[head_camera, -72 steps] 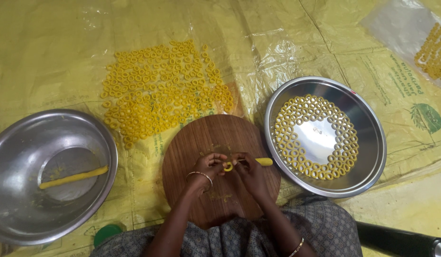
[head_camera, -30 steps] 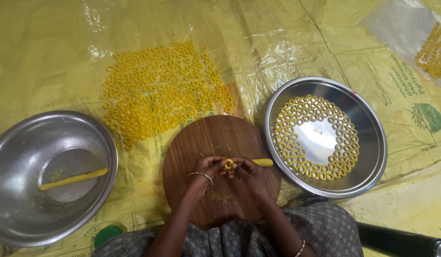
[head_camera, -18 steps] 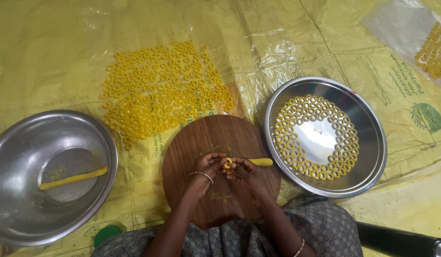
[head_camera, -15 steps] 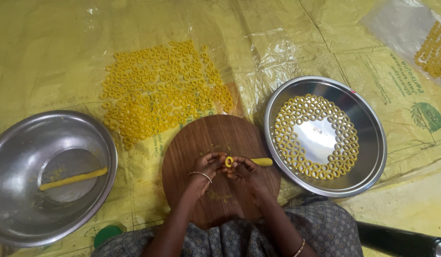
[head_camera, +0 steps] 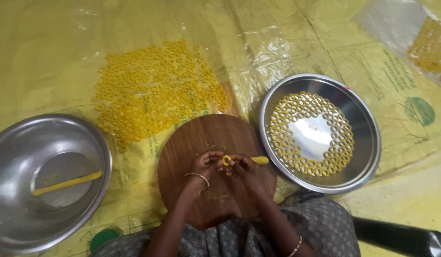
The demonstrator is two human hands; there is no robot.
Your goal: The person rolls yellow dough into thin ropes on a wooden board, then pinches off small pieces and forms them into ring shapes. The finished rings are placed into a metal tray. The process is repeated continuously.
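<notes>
Left hand: I see my left hand (head_camera: 204,163) resting on the round wooden board (head_camera: 201,138), fingertips pressed onto a small yellow dough ring (head_camera: 226,160) from its left side.
Right hand: my right hand (head_camera: 245,167) meets it from the other side, fingertips pinching the same ring, with the rest of the yellow dough strip (head_camera: 259,160) trailing out past them toward the right.
Ring position: between both sets of fingertips, over the middle of the board, standing on edge as far as I can tell.
Handling: I judge it soft, light and a little tacky; it would flatten under a firm squeeze, so I would hold it lightly by the outer rim.
Right tray: a steel plate (head_camera: 365,119) just beside the board holds finished rings laid in a band around a bare centre.
Left bowl: a steel basin (head_camera: 11,219) holds one long dough rope (head_camera: 67,183).
Floor sheet: a spread of loose rings (head_camera: 154,95) lies on the yellow plastic sheet (head_camera: 54,52) beyond the board.
</notes>
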